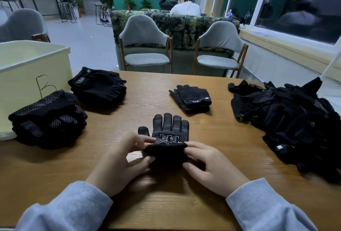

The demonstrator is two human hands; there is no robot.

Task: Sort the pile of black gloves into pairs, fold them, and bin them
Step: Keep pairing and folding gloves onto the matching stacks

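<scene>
The fingertips (pixel 150 140) of the person's left hand (pixel 118 160) curl in and pinch the left corner of a black cuff, thumb underneath. The right hand (pixel 212 166) mirrors it, fingers curled on the right corner. Between them they hold the wrist end of a dotted glove (pixel 170 129) raised and turned over toward its palm, probably so the cuff can fold flat across the printed white label. The glove lies palm up on the wooden table (pixel 212 138), fingers pointing away from the person; whether a matching glove lies under it cannot be told.

Grey sleeves (pixel 68 210) reach in from the near edge, so the work sits centred and close.

Further out, the finished work seems grouped by kind. A stack of folded dotted gloves (pixel 48 118) sits to the left, touching the pale bin (pixel 27 68), which stands at the table's left end marked with a handwritten letter, a short reach for loading. Behind that stack is a pile of folded fingerless gloves (pixel 99 88). Right of centre lies a single folded pair (pixel 191 99), apart from the rest.

At the far right, a loose unsorted heap of gloves (pixel 287 118) spreads along the edge, near the right hand for picking. Much sorting appears to remain.

Two empty grey chairs (pixel 145 46) face the table.
</scene>
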